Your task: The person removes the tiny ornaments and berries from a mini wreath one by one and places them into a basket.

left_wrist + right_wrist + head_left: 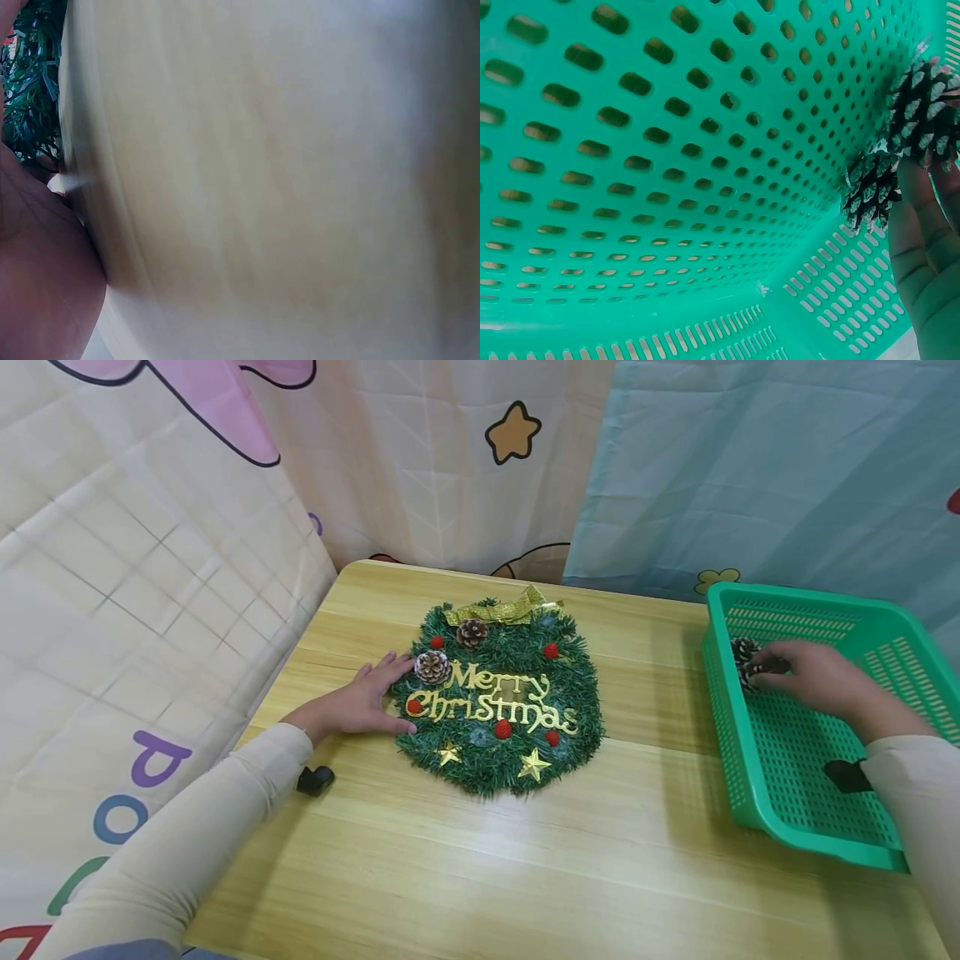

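Left hand [360, 703] rests flat, fingers relaxed, against the wreath [501, 697] on the tabletop [465, 860], while right hand [813, 675] grips pine cones [900, 157] inside the green basket [817, 839].

Green wreath [501, 710], gold lettering [495, 697]; green basket [802, 710].

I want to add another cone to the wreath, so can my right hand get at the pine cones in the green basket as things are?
Probably yes. The right hand is already inside the green basket, its fingers touching the pine cones by the wall. Nothing lies over them.
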`<state>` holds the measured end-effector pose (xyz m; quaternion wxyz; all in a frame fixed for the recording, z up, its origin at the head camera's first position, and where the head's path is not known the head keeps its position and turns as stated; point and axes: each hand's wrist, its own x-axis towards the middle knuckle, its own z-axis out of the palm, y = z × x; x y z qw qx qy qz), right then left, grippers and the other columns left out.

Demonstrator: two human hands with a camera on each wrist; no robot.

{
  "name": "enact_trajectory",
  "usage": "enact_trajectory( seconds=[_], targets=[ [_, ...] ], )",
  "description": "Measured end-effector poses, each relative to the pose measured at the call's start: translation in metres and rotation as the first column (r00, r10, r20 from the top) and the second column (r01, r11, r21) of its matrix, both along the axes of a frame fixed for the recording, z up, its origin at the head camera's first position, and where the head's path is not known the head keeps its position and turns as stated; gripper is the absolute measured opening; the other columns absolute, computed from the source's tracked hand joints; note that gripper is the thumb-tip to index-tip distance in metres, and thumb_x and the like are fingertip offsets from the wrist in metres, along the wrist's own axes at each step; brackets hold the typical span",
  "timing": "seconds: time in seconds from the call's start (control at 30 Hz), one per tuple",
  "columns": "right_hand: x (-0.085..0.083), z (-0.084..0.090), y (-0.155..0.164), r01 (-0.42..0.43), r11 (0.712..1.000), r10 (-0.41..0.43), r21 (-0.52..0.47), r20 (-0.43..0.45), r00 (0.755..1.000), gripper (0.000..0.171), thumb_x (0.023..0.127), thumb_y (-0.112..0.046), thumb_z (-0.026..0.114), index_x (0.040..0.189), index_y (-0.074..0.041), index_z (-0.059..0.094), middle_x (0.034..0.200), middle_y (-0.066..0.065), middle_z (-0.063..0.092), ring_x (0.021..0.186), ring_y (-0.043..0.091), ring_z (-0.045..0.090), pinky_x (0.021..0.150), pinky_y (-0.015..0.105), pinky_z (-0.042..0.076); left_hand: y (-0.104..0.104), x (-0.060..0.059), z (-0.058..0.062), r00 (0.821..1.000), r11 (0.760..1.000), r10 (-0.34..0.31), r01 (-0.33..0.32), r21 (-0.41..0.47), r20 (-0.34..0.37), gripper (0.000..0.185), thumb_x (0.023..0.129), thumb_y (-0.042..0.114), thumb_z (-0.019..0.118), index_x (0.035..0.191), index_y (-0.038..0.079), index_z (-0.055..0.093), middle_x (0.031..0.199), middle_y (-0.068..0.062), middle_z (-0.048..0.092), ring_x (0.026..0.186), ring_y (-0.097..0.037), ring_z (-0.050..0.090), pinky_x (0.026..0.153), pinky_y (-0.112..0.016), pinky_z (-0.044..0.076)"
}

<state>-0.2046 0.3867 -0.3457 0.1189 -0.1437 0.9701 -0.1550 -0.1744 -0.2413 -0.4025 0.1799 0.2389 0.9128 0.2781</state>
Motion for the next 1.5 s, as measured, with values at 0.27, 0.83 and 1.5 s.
enact_trajectory(
  seconds=[0.27, 0.83, 1.5],
  targets=[
    [-0.0029, -0.0012, -0.0051, -0.023, 1.0, 0.023, 0.0, -0.036, 0.999, 0.026, 0.097, -0.011, 0.063, 0.114, 0.008, 0.063, 0.104, 0.024, 0.066, 0.096, 0.043, 0.062, 0.073, 0.056, 0.05, -0.002, -0.0011, -0.0017, 1.0, 1.0, -0.004, 0.004, 0.005, -0.005, 0.117, 0.077, 0.051, 0.082, 0.16, 0.007, 0.012, 0.166, -0.009, 0.003, 0.151, -0.03, -0.008, 0.116, -0.056, -0.009],
    [-0.0042, -0.0015, -0.0056, -0.016, 1.0, 0.016, 0.009, -0.009, 1.0, 0.023, 0.097, -0.012, 0.064, 0.111, 0.005, 0.064, 0.103, 0.021, 0.067, 0.098, 0.044, 0.062, 0.074, 0.056, 0.049, -0.0013, -0.0004, -0.0011, 1.0, 1.0, -0.006, 0.005, -0.007, -0.013, 0.116, 0.078, 0.051, 0.081, 0.16, 0.007, 0.012, 0.166, -0.009, 0.002, 0.151, -0.03, -0.008, 0.116, -0.056, -0.009],
    [-0.0022, 0.0055, -0.0023, 0.019, 1.0, -0.019, 0.007, -0.004, 1.0, 0.039, 0.1, -0.022, 0.061, 0.124, 0.009, 0.057, 0.116, 0.032, 0.061, 0.105, 0.049, 0.057, 0.08, 0.061, 0.046, -0.0002, -0.0002, -0.0011, 1.0, 1.0, -0.002, 0.002, -0.008, -0.003, 0.115, 0.078, 0.049, 0.081, 0.16, 0.008, 0.011, 0.166, -0.008, 0.001, 0.151, -0.028, -0.009, 0.117, -0.055, -0.009]
  ],
)
